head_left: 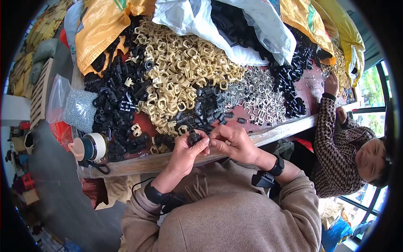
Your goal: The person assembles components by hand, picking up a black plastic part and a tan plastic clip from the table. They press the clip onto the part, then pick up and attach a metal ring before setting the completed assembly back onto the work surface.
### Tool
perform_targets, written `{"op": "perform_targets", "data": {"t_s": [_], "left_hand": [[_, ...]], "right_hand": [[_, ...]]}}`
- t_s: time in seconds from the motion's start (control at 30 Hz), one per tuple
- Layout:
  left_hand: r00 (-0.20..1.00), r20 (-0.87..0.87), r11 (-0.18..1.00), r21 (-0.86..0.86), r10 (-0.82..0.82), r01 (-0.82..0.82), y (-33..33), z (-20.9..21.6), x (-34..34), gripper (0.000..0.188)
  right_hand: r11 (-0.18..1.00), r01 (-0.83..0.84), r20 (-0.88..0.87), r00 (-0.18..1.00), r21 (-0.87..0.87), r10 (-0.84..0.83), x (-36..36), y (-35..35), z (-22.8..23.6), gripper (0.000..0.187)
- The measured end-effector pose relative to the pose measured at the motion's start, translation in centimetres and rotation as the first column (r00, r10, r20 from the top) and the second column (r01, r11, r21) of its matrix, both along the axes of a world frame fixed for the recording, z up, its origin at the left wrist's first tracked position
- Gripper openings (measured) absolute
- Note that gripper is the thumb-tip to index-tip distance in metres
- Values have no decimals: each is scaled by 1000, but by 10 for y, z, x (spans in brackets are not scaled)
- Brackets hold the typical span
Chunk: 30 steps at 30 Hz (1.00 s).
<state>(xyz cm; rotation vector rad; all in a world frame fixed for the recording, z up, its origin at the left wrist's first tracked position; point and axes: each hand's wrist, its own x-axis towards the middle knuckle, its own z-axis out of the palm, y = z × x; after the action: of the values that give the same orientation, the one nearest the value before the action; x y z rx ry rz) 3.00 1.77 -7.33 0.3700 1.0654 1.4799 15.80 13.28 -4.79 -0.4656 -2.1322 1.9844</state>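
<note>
My left hand (187,152) pinches a small black plastic fitting (194,137) upright between thumb and fingers, just above the table's near edge. Close beside it, my right hand (236,145) has thumb and forefinger pressed together; anything between them is too small or hidden to make out. Beyond my hands lies a heap of beige plastic clips (184,63). Black plastic fittings (117,92) are piled to its left. Bent metal wire clips (262,103) lie in a loose heap to the right, with black pins (296,80) past them.
A wooden rail (138,164) edges the table. At the left stand a lidded cup (90,147) and a clear bag of small metal pieces (79,107). White (193,19) and yellow sacks (103,31) spill parts at the back. A person (342,155) in a patterned top reaches in from the right.
</note>
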Motion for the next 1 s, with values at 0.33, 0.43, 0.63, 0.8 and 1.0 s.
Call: {"op": "perform_targets", "data": {"t_s": [0.33,0.43,0.63,0.8,1.0], "left_hand": [[951,281,991,5,-127,131,-4,4,-2,18],[822,559,994,52,-106,94,-6,11,-2,24],[905,402,991,51,-136,126,-9,0,-1,34],[954,260,989,26,-150,149,-11,-4,-1,36],[955,242,985,37,-170,166,-13,-8,-2,37]], "right_hand": [[689,50,-124,991,723,57,4,-2,7,16],[613,62,-137,988,788,77,2,-1,14,19],[512,-15,-49,992,859,113,2,-3,24,22],[440,-1,-50,993,898,105,-5,-4,21,21],[468,-42,-14,993,883,114,-13,-4,22,16]]}}
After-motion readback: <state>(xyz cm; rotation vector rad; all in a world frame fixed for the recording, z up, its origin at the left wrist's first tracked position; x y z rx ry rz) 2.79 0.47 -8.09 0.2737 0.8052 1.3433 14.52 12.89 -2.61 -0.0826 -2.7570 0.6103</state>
